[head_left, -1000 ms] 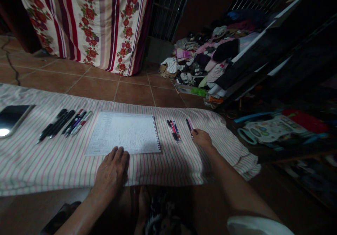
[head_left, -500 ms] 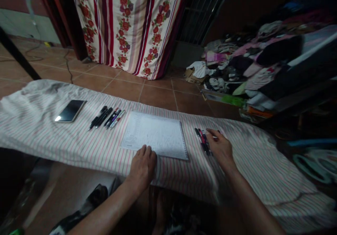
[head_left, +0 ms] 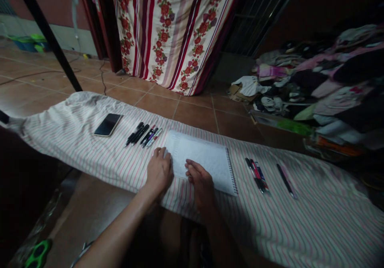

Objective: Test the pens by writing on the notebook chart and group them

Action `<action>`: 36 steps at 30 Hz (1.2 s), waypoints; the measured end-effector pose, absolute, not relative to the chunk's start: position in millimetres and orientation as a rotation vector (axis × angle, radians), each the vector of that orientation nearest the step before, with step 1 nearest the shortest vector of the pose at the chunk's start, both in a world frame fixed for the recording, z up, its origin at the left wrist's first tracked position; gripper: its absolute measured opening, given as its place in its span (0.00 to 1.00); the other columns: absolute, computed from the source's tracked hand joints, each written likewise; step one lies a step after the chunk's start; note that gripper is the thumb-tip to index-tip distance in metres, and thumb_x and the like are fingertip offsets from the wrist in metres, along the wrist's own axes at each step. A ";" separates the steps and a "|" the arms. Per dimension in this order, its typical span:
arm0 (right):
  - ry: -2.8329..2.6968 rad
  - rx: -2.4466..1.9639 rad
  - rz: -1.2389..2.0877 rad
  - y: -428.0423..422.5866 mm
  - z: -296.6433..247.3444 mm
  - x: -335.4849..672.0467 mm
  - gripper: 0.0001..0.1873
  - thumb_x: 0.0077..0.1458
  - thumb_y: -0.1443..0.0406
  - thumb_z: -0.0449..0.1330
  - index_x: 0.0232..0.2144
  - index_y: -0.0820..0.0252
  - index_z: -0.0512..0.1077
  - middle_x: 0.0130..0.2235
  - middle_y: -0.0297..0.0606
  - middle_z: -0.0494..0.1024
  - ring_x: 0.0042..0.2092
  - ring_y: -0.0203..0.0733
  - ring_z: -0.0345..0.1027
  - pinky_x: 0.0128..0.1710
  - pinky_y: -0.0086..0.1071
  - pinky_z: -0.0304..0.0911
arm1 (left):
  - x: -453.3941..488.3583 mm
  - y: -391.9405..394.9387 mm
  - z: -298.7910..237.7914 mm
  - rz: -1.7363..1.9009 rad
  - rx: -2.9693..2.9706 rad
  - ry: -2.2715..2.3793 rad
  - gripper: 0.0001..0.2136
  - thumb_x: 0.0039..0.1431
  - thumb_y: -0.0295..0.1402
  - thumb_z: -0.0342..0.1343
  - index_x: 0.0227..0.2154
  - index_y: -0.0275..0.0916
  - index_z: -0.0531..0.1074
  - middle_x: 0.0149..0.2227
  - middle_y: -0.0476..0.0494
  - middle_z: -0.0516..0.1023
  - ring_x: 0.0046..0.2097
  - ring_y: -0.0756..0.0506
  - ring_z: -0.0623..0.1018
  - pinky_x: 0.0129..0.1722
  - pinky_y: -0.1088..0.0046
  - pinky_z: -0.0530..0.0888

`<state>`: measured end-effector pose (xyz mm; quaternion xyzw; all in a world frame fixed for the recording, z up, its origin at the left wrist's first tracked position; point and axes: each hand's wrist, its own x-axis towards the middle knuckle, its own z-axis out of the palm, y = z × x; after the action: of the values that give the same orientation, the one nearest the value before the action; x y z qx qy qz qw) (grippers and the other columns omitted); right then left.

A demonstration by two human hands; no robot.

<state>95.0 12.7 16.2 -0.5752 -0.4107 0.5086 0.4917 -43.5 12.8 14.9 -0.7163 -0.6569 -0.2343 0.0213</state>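
Notebook (head_left: pixel 207 158) touched by left hand (head_left: pixel 159 172) and right hand (head_left: pixel 201 183), grips spread flat, could skid on loose striped cloth (head_left: pixel 84 148).

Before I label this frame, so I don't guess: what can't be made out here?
Head view, notebook: its print is too small and dim to read.
Near edge of the notebook: partly covered by the left hand and right hand; whether the right hand grips the page is unclear.
Bottom left, green object: dim, partly cut by the frame edge.
At right, clothes pile: blurred, dark, cut by the edge.
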 end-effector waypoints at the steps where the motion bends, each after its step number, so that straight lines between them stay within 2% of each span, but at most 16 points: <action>1: -1.043 -1.414 1.236 14.0 13.6 93.0 0.19 0.43 0.57 0.60 0.36 0.61 0.75 0.33 0.38 0.77 0.29 0.36 0.66 0.25 0.28 0.59 | -50.7 16.1 13.2 -0.724 -2.178 -2.058 0.11 0.58 0.24 0.44 0.39 0.31 0.70 0.50 0.31 0.69 0.53 0.38 0.64 0.48 0.60 0.69; 7: -1.183 -1.461 1.228 22.8 -0.2 88.8 0.19 0.44 0.57 0.58 0.37 0.62 0.74 0.33 0.39 0.77 0.29 0.39 0.68 0.24 0.29 0.60 | -83.1 28.3 -1.1 -0.768 -2.056 -2.083 0.13 0.61 0.26 0.41 0.42 0.31 0.69 0.49 0.35 0.70 0.51 0.39 0.65 0.49 0.61 0.68; 15: -1.393 -1.500 1.119 29.6 -8.3 82.5 0.21 0.48 0.54 0.55 0.39 0.62 0.74 0.31 0.40 0.78 0.29 0.41 0.70 0.26 0.31 0.61 | -90.6 33.7 -9.7 -0.620 -2.133 -2.081 0.10 0.59 0.25 0.43 0.36 0.35 0.70 0.41 0.39 0.73 0.46 0.40 0.68 0.46 0.63 0.68; 21: -1.435 -1.480 1.113 36.6 -12.7 77.1 0.22 0.48 0.54 0.54 0.38 0.63 0.74 0.30 0.41 0.78 0.29 0.41 0.70 0.26 0.31 0.62 | -91.9 35.1 -9.1 -0.746 -2.039 -2.123 0.12 0.61 0.27 0.42 0.40 0.36 0.69 0.45 0.39 0.72 0.47 0.41 0.67 0.45 0.66 0.68; 26: -1.459 -1.496 1.096 39.3 -10.5 78.6 0.22 0.49 0.54 0.54 0.39 0.62 0.74 0.29 0.40 0.78 0.29 0.41 0.70 0.27 0.31 0.62 | -92.4 36.0 -9.6 -0.678 -2.033 -2.178 0.12 0.61 0.27 0.42 0.36 0.36 0.71 0.45 0.38 0.71 0.45 0.41 0.68 0.43 0.66 0.70; 36: -1.446 -1.473 1.103 41.5 -16.0 79.1 0.20 0.48 0.54 0.55 0.38 0.61 0.74 0.33 0.40 0.79 0.30 0.41 0.72 0.27 0.31 0.63 | -93.0 36.2 -10.8 -0.694 -2.080 -2.180 0.11 0.59 0.27 0.44 0.35 0.38 0.72 0.45 0.40 0.72 0.46 0.41 0.68 0.43 0.67 0.70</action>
<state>79.1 41.5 -16.0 -0.5795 -0.5689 0.4341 0.3900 -93.0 36.2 -10.8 -0.6725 -0.7047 -0.2245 0.0248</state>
